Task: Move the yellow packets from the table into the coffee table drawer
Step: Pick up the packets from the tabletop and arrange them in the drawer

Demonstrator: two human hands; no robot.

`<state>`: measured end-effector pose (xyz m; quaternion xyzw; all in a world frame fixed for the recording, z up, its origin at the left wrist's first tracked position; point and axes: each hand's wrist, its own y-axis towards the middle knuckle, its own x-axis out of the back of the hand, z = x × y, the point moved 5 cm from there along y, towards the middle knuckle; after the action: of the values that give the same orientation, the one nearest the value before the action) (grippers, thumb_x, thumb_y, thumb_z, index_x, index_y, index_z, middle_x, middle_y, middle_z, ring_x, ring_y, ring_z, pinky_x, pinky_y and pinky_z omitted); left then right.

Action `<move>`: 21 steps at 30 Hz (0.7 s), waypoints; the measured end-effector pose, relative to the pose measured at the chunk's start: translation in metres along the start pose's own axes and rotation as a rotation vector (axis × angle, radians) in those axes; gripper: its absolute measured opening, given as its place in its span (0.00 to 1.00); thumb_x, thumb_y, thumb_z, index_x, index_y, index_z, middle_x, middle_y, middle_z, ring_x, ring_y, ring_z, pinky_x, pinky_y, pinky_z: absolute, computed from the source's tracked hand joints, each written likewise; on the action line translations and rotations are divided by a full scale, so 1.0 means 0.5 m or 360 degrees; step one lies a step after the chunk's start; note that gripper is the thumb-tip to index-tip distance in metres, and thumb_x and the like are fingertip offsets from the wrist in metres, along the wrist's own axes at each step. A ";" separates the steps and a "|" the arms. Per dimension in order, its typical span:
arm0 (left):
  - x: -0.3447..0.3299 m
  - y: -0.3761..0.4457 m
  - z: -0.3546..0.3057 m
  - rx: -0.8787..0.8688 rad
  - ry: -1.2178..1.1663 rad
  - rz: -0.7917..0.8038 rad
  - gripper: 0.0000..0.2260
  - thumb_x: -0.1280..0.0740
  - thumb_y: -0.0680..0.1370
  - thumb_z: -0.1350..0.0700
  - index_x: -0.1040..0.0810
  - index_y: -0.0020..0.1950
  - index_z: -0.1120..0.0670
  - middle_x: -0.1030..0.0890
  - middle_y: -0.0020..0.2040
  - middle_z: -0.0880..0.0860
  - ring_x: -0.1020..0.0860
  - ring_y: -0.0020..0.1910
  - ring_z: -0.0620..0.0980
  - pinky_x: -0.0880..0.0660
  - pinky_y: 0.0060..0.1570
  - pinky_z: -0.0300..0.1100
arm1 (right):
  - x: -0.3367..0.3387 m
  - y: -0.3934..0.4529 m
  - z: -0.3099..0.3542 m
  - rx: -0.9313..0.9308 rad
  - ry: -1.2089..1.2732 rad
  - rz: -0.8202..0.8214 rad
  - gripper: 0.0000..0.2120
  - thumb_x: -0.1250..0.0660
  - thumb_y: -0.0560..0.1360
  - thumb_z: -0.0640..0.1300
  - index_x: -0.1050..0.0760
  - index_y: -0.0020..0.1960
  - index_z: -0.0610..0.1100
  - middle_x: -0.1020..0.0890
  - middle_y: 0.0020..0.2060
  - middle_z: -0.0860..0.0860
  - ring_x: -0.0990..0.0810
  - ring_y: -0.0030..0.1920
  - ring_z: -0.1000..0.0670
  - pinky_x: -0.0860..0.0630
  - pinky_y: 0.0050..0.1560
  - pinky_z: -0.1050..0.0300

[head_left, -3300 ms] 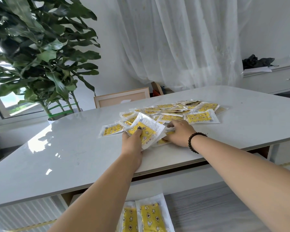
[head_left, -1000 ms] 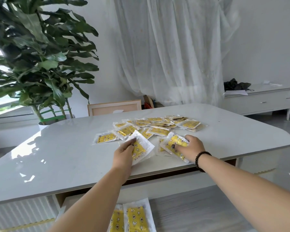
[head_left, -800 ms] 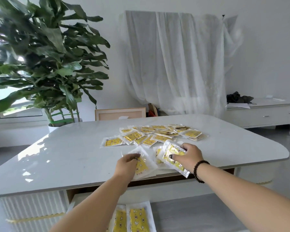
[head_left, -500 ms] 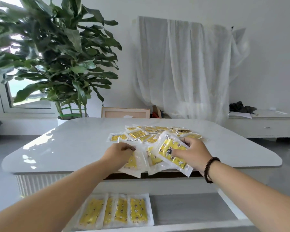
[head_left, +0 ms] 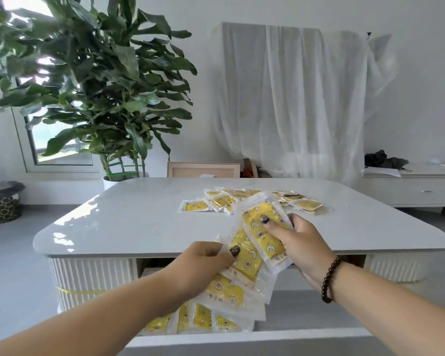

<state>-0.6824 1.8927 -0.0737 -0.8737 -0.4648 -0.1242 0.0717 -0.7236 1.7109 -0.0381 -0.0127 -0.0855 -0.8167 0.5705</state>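
Hands (head_left: 206,260) (head_left: 297,242) gripping yellow packets (head_left: 244,255) (fanned), above open drawer (head_left: 306,312)

No words or numbers can be read. The yellow packets (head_left: 261,233) have small cartoon pictures on them and tiny print at one end, but the print is too small and blurry to make out.

Both forearms are showing bare, with no sleeves reaching into view. The left hand (head_left: 203,263) is wearing dark polish on its thumbnail, and the right hand (head_left: 301,242) is wearing the same dark polish on its thumbnail. The right wrist is carrying a bracelet (head_left: 330,280) of round, dark reddish-brown beads, sitting snug around it.
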 end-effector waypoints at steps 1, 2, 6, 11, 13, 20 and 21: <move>-0.004 -0.004 0.000 0.0035 -0.0104 -0.0074 0.31 0.32 0.65 0.36 0.23 0.51 0.63 0.27 0.45 0.53 0.33 0.42 0.54 0.37 0.47 0.48 | 0.000 0.000 -0.007 -0.0026 0.0010 -0.0085 0.09 0.33 0.76 0.49 0.25 0.51 0.45 0.16 0.47 0.47 0.17 0.47 0.48 0.21 0.51 0.48; -0.008 -0.006 0.002 0.0078 -0.0219 -0.0148 0.30 0.32 0.63 0.37 0.23 0.49 0.62 0.27 0.45 0.53 0.33 0.42 0.54 0.36 0.48 0.48 | -0.002 -0.001 -0.014 -0.0067 0.0049 -0.0156 0.09 0.36 0.77 0.49 0.26 0.52 0.44 0.18 0.48 0.47 0.19 0.48 0.49 0.23 0.53 0.48; -0.041 -0.019 -0.005 0.0117 -0.0500 -0.0323 0.11 0.33 0.70 0.45 0.25 0.46 0.51 0.25 0.42 0.56 0.29 0.40 0.55 0.33 0.46 0.47 | -0.013 -0.018 -0.034 -0.0172 0.0123 -0.0355 0.08 0.38 0.78 0.46 0.31 0.53 0.42 0.23 0.46 0.45 0.24 0.45 0.49 0.27 0.50 0.50; -0.068 -0.023 -0.035 0.0004 -0.0480 -0.0421 0.16 0.42 0.83 0.51 0.17 0.48 0.57 0.14 0.46 0.57 0.16 0.47 0.59 0.20 0.53 0.57 | -0.034 -0.034 -0.050 -0.0239 0.0264 -0.0317 0.06 0.36 0.77 0.46 0.31 0.49 0.44 0.20 0.47 0.43 0.19 0.48 0.42 0.22 0.54 0.40; -0.070 -0.032 -0.042 -0.0007 -0.0503 -0.0419 0.17 0.42 0.83 0.50 0.17 0.50 0.58 0.15 0.48 0.59 0.18 0.50 0.61 0.21 0.53 0.59 | -0.039 -0.037 -0.053 -0.0228 0.0210 -0.0272 0.06 0.35 0.77 0.46 0.27 0.49 0.43 0.18 0.46 0.43 0.18 0.47 0.43 0.22 0.53 0.39; -0.085 -0.051 -0.033 0.0010 -0.0529 -0.0277 0.07 0.33 0.78 0.55 0.15 0.46 0.53 0.14 0.47 0.58 0.16 0.49 0.59 0.21 0.54 0.56 | -0.028 -0.042 -0.059 -0.0142 0.0099 -0.0304 0.13 0.32 0.73 0.40 0.31 0.41 0.31 0.24 0.34 0.42 0.26 0.36 0.48 0.29 0.39 0.54; -0.083 -0.050 -0.031 0.0009 -0.0478 -0.0298 0.06 0.32 0.77 0.58 0.15 0.45 0.52 0.14 0.46 0.57 0.16 0.49 0.59 0.21 0.54 0.57 | -0.028 -0.042 -0.060 -0.0121 0.0090 -0.0303 0.13 0.31 0.73 0.41 0.30 0.39 0.31 0.26 0.33 0.44 0.28 0.35 0.49 0.32 0.38 0.56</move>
<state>-0.7278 1.8700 -0.0705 -0.8352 -0.5499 0.0028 -0.0078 -0.7358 1.7264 -0.0719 -0.0031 -0.0391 -0.8699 0.4917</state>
